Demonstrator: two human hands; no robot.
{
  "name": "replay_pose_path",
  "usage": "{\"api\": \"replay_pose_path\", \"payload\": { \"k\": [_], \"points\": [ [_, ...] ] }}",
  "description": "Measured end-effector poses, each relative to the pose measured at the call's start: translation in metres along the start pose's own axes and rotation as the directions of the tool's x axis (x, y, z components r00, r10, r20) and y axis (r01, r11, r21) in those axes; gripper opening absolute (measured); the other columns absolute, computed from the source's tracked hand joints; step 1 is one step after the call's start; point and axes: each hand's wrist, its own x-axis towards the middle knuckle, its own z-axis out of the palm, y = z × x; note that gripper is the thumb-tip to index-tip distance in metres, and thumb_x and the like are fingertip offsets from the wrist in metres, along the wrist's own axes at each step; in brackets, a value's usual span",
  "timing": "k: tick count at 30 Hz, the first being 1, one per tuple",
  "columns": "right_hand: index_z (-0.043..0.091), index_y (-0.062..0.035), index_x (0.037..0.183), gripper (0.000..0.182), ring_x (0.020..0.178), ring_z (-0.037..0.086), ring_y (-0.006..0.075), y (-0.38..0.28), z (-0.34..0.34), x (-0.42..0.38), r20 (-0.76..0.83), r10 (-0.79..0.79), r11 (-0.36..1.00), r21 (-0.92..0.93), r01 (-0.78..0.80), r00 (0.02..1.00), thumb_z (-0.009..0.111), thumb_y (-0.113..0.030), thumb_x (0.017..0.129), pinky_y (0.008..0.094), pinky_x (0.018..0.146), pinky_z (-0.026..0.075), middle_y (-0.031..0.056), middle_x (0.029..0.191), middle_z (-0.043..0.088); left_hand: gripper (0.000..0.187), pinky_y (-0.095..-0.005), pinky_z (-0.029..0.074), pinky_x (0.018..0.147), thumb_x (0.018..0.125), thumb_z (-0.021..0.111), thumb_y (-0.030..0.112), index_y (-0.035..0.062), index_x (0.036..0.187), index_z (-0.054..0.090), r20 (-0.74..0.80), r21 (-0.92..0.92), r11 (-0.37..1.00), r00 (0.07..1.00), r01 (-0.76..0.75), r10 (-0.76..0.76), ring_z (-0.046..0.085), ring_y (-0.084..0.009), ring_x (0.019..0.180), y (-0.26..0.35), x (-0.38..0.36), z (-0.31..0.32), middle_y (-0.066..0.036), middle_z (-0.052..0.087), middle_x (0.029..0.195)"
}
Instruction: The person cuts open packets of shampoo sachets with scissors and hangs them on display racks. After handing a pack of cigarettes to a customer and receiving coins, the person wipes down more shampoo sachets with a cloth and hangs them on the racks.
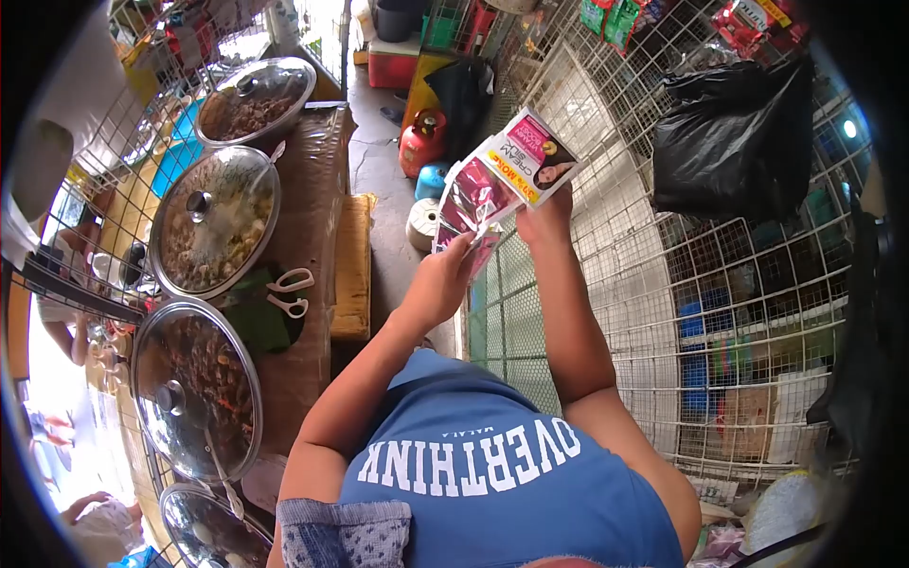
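A folded strip of pink and white Cream Silk sachets (532, 156) is held up in front of me, its printed front showing "37% more" and a face picture. My left hand (437, 286) grips the lower end, with the thumb pressed on the shiny pink part. Behind the upper, printed end is my right hand (547, 220), closed around its edge, with most of the fingers hidden. White-handled scissors (290, 292) lie on the table to my left, beside a dark green cloth-like item (254, 312).
Several glass-lidded dishes of food (216, 220) line the covered table (308, 189) at left. A red gas tank (422, 142) stands on the floor ahead. At right, a black plastic bag (729, 142) hangs on the white wire grid (606, 284), with packets above.
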Motion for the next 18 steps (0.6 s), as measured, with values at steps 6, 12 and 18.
{"api": "replay_pose_path", "payload": {
  "k": [6,12,18],
  "points": [
    [0.052,-0.0034,0.125,0.033,0.103,0.065,0.0251,-0.013,-0.018,0.033,-0.138,-0.001,1.000,-0.006,0.000,0.990,0.051,-0.022,0.097,0.0432,0.089,0.056,0.0117,0.116,0.063,0.036,-0.0453,0.049,0.082,0.093,0.049,0.002,0.0017,0.129,0.051,0.018,-0.103,0.992,0.997,-0.074,0.077,0.061,-0.0472,0.099,0.002,-0.011,-0.015,-0.031,0.062,0.101],
    [0.054,-0.0024,0.120,0.043,0.100,0.066,0.0255,-0.036,-0.021,0.039,-0.011,0.011,0.999,-0.041,-0.012,1.000,0.066,-0.031,0.089,0.0347,0.080,0.058,0.0125,0.115,0.064,0.045,-0.0418,0.044,0.102,0.082,0.052,-0.006,0.0031,0.126,0.057,0.109,0.097,0.969,0.970,-0.227,0.216,0.056,-0.0376,0.118,-0.032,-0.023,-0.009,-0.022,0.062,0.121],
    [0.054,-0.0046,0.122,0.038,0.104,0.065,0.0236,-0.035,-0.015,0.041,0.051,0.058,0.998,0.027,-0.060,0.997,0.059,-0.030,0.095,0.0385,0.088,0.056,0.0104,0.117,0.064,0.041,-0.0415,0.047,0.096,0.082,0.064,0.005,0.0039,0.122,0.058,0.230,0.243,0.916,0.936,-0.319,0.265,0.059,-0.0375,0.113,-0.057,-0.024,0.000,-0.020,0.063,0.119]
  ]
}}
